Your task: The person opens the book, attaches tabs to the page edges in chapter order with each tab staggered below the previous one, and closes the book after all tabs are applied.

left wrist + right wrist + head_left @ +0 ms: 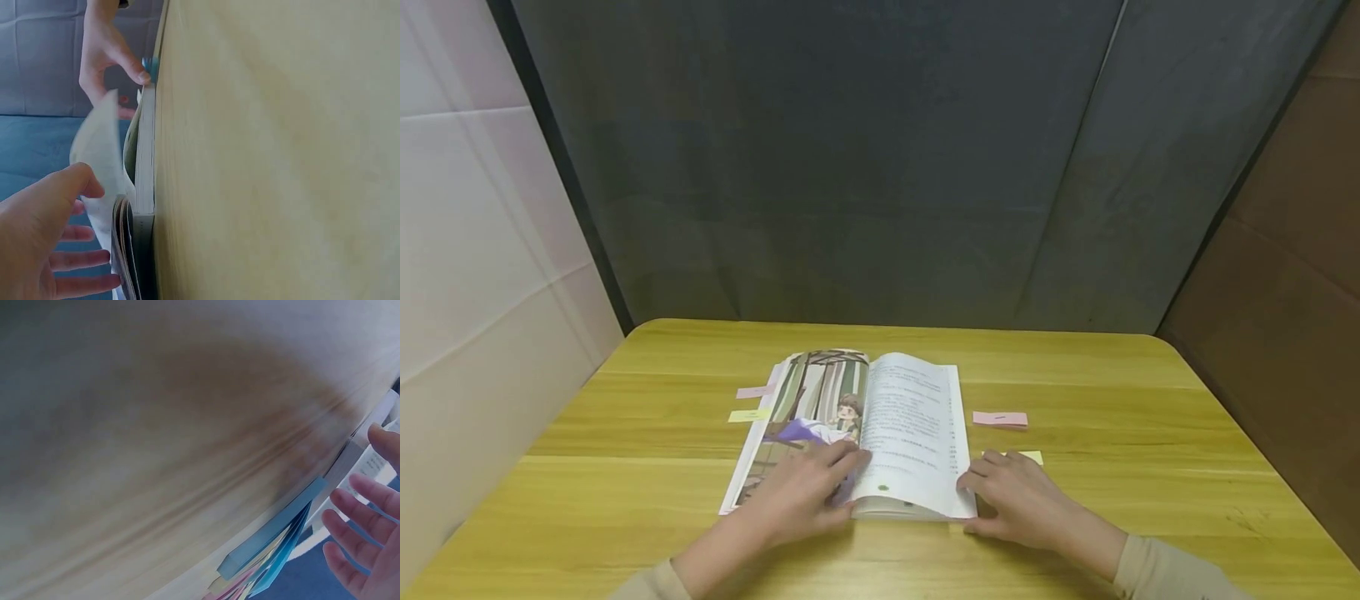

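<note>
An open book [913,408] lies on the wooden table, an illustration on its left page and printed text on its right. My left hand [808,487] lies over the lower left page, fingertips at the central fold. In the left wrist view a raised white page [100,140] bows up beside the thumb of this hand, whose fingers are extended. My right hand [1026,500] is at the lower right corner of the book, its fingers spread and loosely bent in the right wrist view. A yellow paper strip [1032,457] shows partly behind it.
Pink [755,392] and yellow tabs [747,416] stick out from the book's left edge. Another pink strip [1000,419] is right of the book. In the right wrist view, blue strips [272,531] sit beside the book. A dark curtain [865,167] hangs behind the table [625,467].
</note>
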The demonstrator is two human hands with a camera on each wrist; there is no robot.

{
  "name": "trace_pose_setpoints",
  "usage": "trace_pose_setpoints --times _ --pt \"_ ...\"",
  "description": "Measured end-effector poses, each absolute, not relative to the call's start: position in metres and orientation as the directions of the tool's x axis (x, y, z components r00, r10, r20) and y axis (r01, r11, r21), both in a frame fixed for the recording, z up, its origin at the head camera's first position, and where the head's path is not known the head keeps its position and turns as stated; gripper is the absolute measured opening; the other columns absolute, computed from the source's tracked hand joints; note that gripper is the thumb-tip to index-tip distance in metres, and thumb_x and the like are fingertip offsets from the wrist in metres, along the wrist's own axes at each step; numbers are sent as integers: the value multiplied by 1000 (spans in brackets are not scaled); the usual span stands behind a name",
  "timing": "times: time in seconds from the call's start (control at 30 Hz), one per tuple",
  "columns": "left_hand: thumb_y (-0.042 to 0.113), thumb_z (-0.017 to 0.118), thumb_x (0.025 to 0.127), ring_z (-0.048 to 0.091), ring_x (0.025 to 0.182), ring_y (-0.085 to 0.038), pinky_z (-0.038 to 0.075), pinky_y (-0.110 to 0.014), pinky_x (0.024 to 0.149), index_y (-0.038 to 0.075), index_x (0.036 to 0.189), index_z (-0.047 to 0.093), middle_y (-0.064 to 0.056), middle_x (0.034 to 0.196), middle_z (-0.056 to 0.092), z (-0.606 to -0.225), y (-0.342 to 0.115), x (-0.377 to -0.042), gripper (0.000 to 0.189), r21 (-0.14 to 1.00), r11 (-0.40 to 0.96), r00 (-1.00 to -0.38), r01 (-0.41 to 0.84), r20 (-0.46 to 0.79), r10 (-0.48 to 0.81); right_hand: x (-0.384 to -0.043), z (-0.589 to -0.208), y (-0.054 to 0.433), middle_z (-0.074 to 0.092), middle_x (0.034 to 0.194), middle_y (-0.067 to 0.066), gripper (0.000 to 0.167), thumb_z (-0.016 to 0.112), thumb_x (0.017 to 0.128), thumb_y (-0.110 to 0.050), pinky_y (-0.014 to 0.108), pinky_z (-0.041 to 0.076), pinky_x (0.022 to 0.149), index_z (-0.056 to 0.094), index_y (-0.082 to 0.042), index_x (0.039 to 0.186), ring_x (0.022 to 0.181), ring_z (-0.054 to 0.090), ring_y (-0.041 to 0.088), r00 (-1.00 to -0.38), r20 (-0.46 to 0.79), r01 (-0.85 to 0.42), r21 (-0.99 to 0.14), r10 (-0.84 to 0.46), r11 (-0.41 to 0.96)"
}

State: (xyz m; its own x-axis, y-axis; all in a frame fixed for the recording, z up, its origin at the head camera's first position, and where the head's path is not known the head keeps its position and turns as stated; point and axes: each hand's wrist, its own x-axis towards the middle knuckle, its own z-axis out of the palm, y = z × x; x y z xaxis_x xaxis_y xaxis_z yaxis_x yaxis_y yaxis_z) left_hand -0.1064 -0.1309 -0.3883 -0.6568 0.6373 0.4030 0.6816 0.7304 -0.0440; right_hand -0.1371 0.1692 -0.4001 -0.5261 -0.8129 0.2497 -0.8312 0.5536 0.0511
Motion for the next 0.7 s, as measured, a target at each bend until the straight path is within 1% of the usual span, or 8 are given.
trace_pose_setpoints --times 0.17,0.27,0.37,0.4,0.47,0.5,0.57,0.7 --pt "25 56 69 54 92 -23 40 -25 45 14 129 43 -4 125 45 -386 -130 -100 63 -84 756 -673 649 401 622 -137 -400 169 55 89 -8 40 64 72 -48 39 44 72 62 -16 95 79 47 10 -525 247 -832 52 -814 553" --pt "21 54 67 48 104 -25 37 -22 44 14 132 39 -5 131 39 -384 -129 -99 67 -119 755 -656 645 421 627 -137 -400 169 56 89 -7 39 64 72 -48 38 45 71 62 -15 94 79 47 10 -527 247 -831 48 -813 553" --pt "17 56 64 34 120 -27 46 -32 64 11 134 36 -7 137 32 -381 -128 -100 72 -159 734 -617 660 442 651 -136 -399 168 56 89 -7 39 64 72 -47 38 45 71 62 -15 94 79 47 10 -528 247 -831 48 -813 555" --pt "17 58 63 29 123 -27 44 -37 75 10 134 35 -8 138 30 -380 -128 -100 75 -174 727 -606 664 445 659 -136 -399 168 56 89 -7 39 65 72 -47 38 45 71 62 -15 94 79 47 10 -529 247 -830 48 -812 555" --pt "17 62 62 18 128 -28 31 -45 92 9 136 31 -10 141 24 -379 -129 -101 81 -191 716 -595 671 438 674 -137 -399 168 56 89 -7 39 65 72 -47 39 45 72 62 -15 94 80 48 11 -530 247 -829 52 -811 557" --pt "18 64 61 15 129 -28 21 -50 97 8 137 29 -11 142 21 -378 -129 -101 84 -202 713 -593 671 431 680 -137 -399 168 56 89 -7 39 65 72 -47 39 45 72 62 -15 94 80 48 11 -530 248 -828 53 -811 558" --pt "19 66 59 10 130 -29 13 -53 98 8 138 27 -12 143 18 -377 -130 -102 88 -233 719 -600 655 418 682 -137 -399 168 56 89 -7 38 65 72 -47 39 45 72 62 -15 94 80 48 11 -531 248 -828 53 -810 559" --pt "17 63 56 8 130 -29 5 -54 98 8 138 27 -13 144 14 -379 -132 -103 90 -275 736 -617 618 410 671 -137 -399 168 56 89 -7 38 64 72 -47 38 45 71 62 -15 94 79 48 10 -530 246 -830 49 -812 556"
